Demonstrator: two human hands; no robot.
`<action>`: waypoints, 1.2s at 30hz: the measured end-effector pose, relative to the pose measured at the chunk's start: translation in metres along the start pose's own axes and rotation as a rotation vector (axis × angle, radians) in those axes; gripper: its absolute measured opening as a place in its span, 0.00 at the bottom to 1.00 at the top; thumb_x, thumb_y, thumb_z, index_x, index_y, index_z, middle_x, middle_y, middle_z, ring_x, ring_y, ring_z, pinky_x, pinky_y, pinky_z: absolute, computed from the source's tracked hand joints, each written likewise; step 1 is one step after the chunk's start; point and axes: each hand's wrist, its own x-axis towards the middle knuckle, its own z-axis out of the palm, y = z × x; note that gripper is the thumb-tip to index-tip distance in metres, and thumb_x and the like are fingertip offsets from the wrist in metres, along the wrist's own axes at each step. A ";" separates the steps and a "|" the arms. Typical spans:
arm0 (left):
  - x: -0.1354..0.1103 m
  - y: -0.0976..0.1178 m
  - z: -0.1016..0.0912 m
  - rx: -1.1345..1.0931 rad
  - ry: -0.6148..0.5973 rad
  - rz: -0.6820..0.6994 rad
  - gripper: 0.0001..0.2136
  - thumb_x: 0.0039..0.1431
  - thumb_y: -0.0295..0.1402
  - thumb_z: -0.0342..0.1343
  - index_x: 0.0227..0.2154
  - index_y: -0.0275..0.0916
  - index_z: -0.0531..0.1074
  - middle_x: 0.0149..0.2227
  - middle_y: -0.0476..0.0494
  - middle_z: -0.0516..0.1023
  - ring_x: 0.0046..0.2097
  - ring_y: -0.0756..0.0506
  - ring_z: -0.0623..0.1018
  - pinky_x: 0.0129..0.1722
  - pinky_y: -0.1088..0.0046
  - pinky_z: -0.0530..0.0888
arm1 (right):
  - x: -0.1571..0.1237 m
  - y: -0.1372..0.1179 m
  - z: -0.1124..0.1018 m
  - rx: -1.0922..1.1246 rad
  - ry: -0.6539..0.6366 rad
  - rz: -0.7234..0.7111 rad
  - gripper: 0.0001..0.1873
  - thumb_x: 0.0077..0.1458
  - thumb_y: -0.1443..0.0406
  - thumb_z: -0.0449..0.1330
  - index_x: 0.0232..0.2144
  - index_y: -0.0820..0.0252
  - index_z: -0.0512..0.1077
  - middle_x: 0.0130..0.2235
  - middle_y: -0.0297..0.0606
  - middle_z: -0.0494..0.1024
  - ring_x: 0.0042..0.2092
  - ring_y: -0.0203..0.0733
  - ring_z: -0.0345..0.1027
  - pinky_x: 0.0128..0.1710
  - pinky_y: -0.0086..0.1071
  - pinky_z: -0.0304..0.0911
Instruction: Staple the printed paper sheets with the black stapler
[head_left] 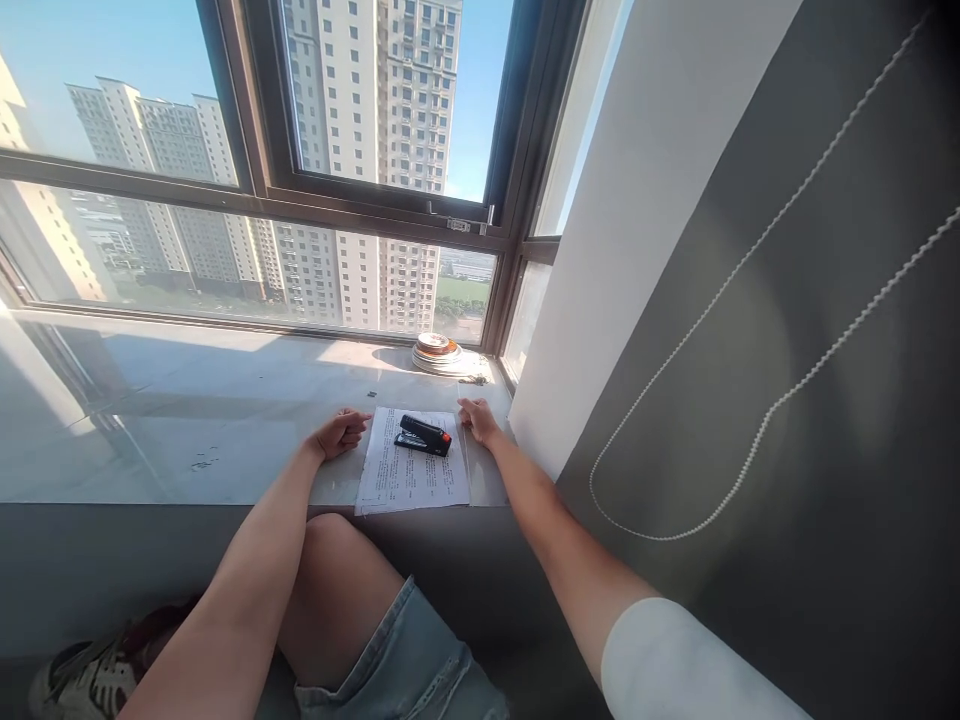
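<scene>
A black stapler (424,437) with an orange-red patch at one end lies on printed paper (412,485). The paper rests on the pale windowsill (262,400), its near edge at the sill's front. To the left of the paper, my left hand (342,434) is curled closed on the sill, its knuckles near the paper's upper left edge. My right hand (477,419) rests beside the upper right corner, fingers also curled in. Nothing shows in either hand, and both are apart from the stapler.
Small dark bits like loose staples (203,460) lie on the sill at left. A stack of round dishes or coils (435,353) stands by the window corner. A beaded blind chain (675,535) hangs at right. My bent knee (337,560) is below the sill.
</scene>
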 end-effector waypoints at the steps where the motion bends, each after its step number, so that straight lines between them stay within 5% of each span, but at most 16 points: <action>1: 0.000 0.000 0.000 0.005 0.003 0.002 0.30 0.45 0.32 0.69 0.19 0.43 0.44 0.18 0.61 0.44 0.17 0.59 0.46 0.15 0.80 0.44 | -0.003 -0.001 -0.002 0.045 -0.034 0.011 0.26 0.59 0.54 0.54 0.16 0.50 0.45 0.16 0.25 0.49 0.20 0.33 0.47 0.23 0.30 0.54; 13: -0.004 -0.001 0.004 0.034 0.016 0.020 0.31 0.47 0.37 0.69 0.19 0.43 0.43 0.18 0.61 0.43 0.17 0.58 0.46 0.16 0.80 0.46 | -0.015 -0.013 -0.012 0.361 -0.324 0.170 0.34 0.52 0.51 0.67 0.21 0.52 0.43 0.17 0.20 0.44 0.19 0.27 0.38 0.18 0.27 0.43; 17: -0.006 -0.001 0.007 0.034 0.031 0.017 0.32 0.49 0.40 0.68 0.19 0.43 0.43 0.18 0.61 0.43 0.17 0.59 0.46 0.16 0.80 0.45 | -0.017 -0.016 -0.014 0.388 -0.377 0.218 0.33 0.53 0.51 0.67 0.22 0.52 0.44 0.18 0.19 0.44 0.20 0.27 0.36 0.17 0.25 0.41; 29: -0.014 0.003 0.014 0.100 0.007 -0.008 0.36 0.37 0.29 0.74 0.22 0.44 0.43 0.20 0.63 0.41 0.17 0.60 0.46 0.14 0.81 0.43 | -0.020 -0.023 -0.024 0.443 -0.564 0.412 0.34 0.60 0.47 0.64 0.24 0.54 0.44 0.20 0.19 0.45 0.20 0.26 0.31 0.15 0.21 0.34; 36: -0.017 0.005 0.020 0.099 -0.006 -0.019 0.35 0.39 0.30 0.74 0.21 0.44 0.42 0.19 0.62 0.41 0.17 0.59 0.46 0.16 0.79 0.44 | -0.021 -0.021 -0.024 0.480 -0.592 0.387 0.34 0.58 0.46 0.65 0.23 0.54 0.46 0.21 0.19 0.46 0.20 0.26 0.33 0.16 0.22 0.34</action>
